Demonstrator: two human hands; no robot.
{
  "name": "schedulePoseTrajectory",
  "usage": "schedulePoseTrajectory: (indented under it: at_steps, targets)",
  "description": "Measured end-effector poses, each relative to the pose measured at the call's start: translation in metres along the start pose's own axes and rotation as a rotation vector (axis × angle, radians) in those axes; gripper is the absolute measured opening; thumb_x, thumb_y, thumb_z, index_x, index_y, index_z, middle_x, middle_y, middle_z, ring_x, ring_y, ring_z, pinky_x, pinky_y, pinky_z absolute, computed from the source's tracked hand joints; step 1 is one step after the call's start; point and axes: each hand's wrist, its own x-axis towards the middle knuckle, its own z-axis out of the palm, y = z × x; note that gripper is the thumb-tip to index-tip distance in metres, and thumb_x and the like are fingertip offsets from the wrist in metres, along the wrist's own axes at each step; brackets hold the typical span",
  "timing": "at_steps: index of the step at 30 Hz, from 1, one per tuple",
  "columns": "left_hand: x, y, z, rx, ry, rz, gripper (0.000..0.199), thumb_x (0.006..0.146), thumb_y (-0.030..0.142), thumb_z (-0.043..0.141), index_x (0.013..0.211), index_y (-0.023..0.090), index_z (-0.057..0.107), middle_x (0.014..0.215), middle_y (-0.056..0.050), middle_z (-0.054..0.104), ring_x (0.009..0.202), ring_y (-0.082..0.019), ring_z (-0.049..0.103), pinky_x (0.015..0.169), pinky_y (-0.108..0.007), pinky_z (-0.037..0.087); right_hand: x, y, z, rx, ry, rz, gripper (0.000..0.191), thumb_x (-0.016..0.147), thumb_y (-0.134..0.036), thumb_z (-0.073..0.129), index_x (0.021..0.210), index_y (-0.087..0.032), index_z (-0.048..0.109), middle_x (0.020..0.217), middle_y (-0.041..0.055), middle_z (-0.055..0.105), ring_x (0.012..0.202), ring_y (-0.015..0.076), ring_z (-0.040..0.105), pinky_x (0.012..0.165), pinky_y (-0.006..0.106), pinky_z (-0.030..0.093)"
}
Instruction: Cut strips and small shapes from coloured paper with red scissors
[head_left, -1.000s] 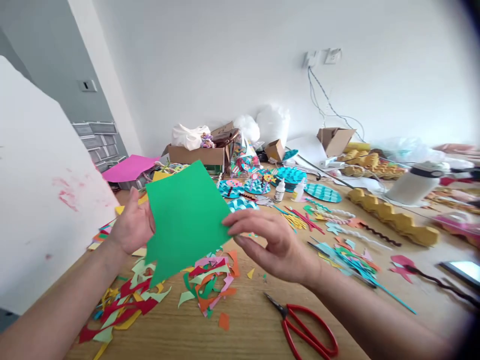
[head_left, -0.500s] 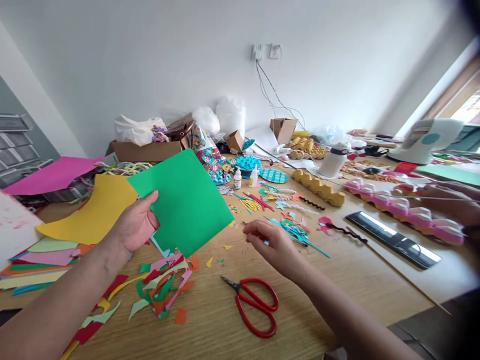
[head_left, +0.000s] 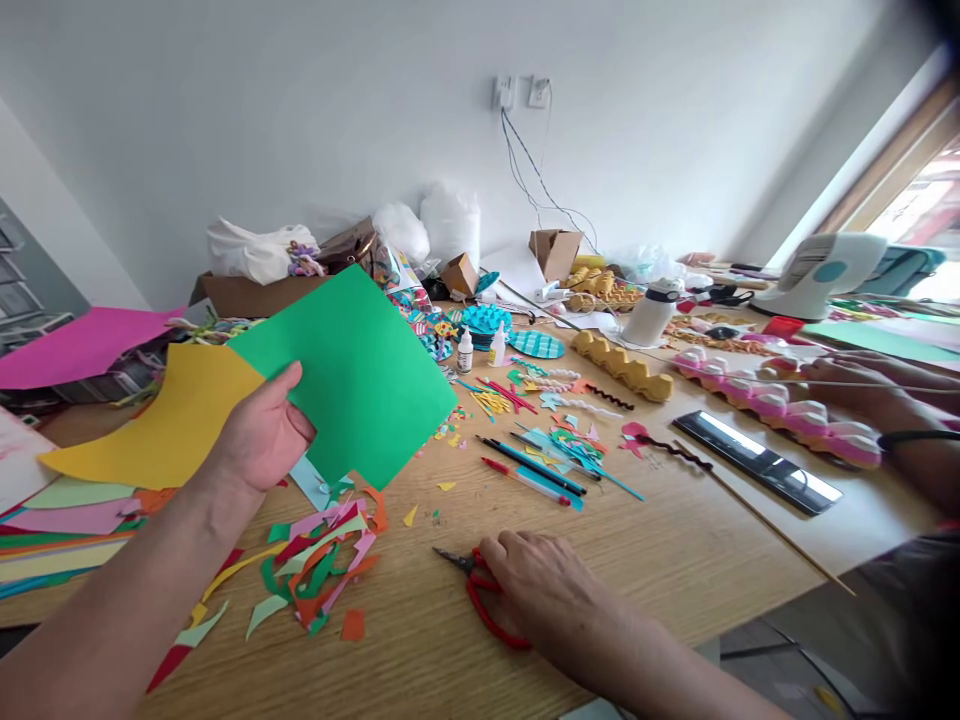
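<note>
My left hand pinches a square sheet of green paper by its lower left edge, holding it up off the table with the thumb in front. My right hand lies over the handles of the red scissors, its fingers curled down onto them. The scissors rest on the wooden table with closed blades pointing left. Beneath the green sheet is a heap of coloured paper scraps. A red pen and a dark pencil lie beyond my right hand.
At left are yellow paper, a pink sheet and stacked strips. Glue bottles, a yellow egg carton and a white bottle stand farther back. At right, another person's hands are beside a pink egg carton.
My right hand has come down and toward me, from above the table onto the scissors' handles. The left hand still holds the green paper. The view has shifted slightly right.
</note>
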Motion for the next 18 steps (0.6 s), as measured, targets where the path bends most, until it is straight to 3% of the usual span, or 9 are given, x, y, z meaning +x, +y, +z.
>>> schedulePoseTrajectory:
  at_steps: [6, 11, 15, 18]
  targets:
    - [-0.004, 0.005, 0.005, -0.063, 0.056, -0.013, 0.021, 0.084, 0.011, 0.048, 0.065, 0.02, 0.05, 0.052, 0.006, 0.057, 0.039, -0.007, 0.052, 0.03, -0.015, 0.036, -0.003, 0.006, 0.0, 0.178, 0.038, 0.092, 0.02, 0.077, -0.015, 0.043, 0.086, -0.014, 0.061, 0.086, 0.0103, 0.063, 0.072, 0.0197, 0.061, 0.059, 0.026, 0.039]
    - [-0.002, 0.007, 0.005, -0.069, 0.05, -0.037, 0.024, 0.086, 0.01, 0.046, 0.065, 0.02, 0.052, 0.036, 0.011, 0.036, 0.027, -0.005, 0.038, 0.027, -0.014, 0.034, -0.003, 0.029, -0.011, 0.555, 0.253, 0.142, 0.005, 0.072, -0.014, 0.049, 0.071, -0.016, 0.054, 0.071, 0.0026, 0.057, 0.062, 0.0121, 0.05, 0.055, 0.023, 0.035]
    - [-0.002, 0.005, 0.01, -0.054, -0.008, -0.042, 0.023, 0.087, 0.014, 0.044, 0.071, 0.02, 0.058, 0.047, 0.008, 0.055, 0.037, -0.007, 0.051, 0.032, -0.016, 0.04, 0.004, 0.047, -0.021, 1.155, 0.338, 0.258, 0.017, 0.071, -0.029, 0.057, 0.066, -0.018, 0.045, 0.053, -0.0039, 0.049, 0.048, 0.0092, 0.043, 0.046, 0.021, 0.033]
    - [-0.007, 0.002, 0.017, -0.02, 0.003, -0.061, 0.022, 0.087, 0.014, 0.044, 0.071, 0.02, 0.059, 0.062, 0.006, 0.067, 0.047, -0.008, 0.059, 0.037, -0.016, 0.045, 0.009, 0.054, -0.029, 1.437, 0.484, 0.282, 0.024, 0.069, -0.036, 0.062, 0.072, -0.018, 0.048, 0.062, -0.0002, 0.06, 0.048, 0.0089, 0.047, 0.046, 0.022, 0.036]
